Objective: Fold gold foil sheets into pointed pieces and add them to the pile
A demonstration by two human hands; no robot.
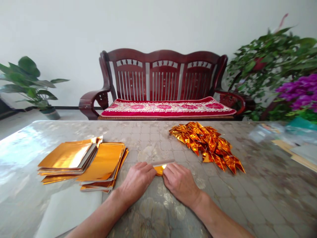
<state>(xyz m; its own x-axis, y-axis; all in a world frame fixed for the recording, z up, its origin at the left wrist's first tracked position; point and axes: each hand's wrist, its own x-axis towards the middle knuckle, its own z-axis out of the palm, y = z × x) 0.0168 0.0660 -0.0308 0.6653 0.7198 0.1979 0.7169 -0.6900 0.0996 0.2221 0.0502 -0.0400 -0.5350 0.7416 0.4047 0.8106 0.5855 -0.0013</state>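
Between my two hands, low over the table, is a sheet of gold foil paper (159, 170), folded or rolled at its far edge, where a pale strip of its back shows. My left hand (140, 178) grips its left end with curled fingers. At the other end my right hand (180, 181) pinches it, thumb side toward the middle. The fingertips of both hands are partly hidden. Left of my hands lie two stacks of gold foil sheets, a farther stack (69, 153) and a nearer stack (104, 162). Beyond my right hand is a heap of folded gold foil pieces (205, 142) with pointed ends.
The table (242, 195) has a patterned, glossy cover. A pale sheet (70, 208) lies by my left forearm. Plastic bags (267, 130) and papers (303, 157) sit at the right edge. Behind stands a wooden bench (163, 77), with plants at both sides.
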